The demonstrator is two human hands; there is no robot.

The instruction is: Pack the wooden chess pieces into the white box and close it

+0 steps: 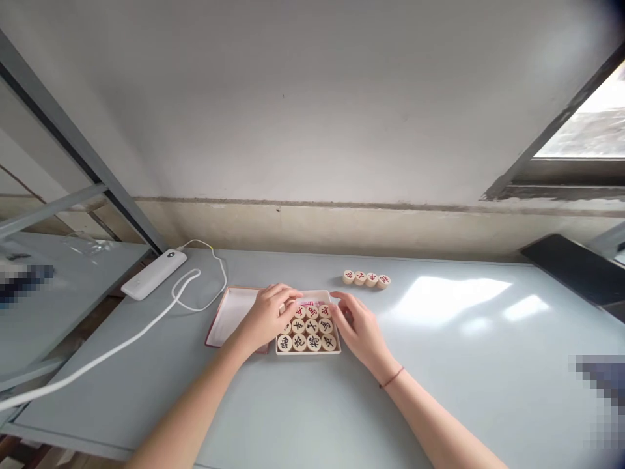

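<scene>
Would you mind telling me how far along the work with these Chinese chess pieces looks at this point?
Done: rows of xiangqi pieces fill most of the white tray. In hand: the left hand rests over the tray's upper corner and the right hand sits by its right edge, neither visibly holding a piece. Left: four red-marked pieces lie outside the tray on the table, beyond it.

Both bare forearms [195, 404] [434, 423] reach in from the bottom of the view and angle toward each other, the hands close together but not touching. The left hand [267, 317] lies palm-down, its fingers [288, 294] curled and pointing right. The right hand [359, 327] arches palm-down, its fingers [342, 301] loosely spread, pointing left.
</scene>
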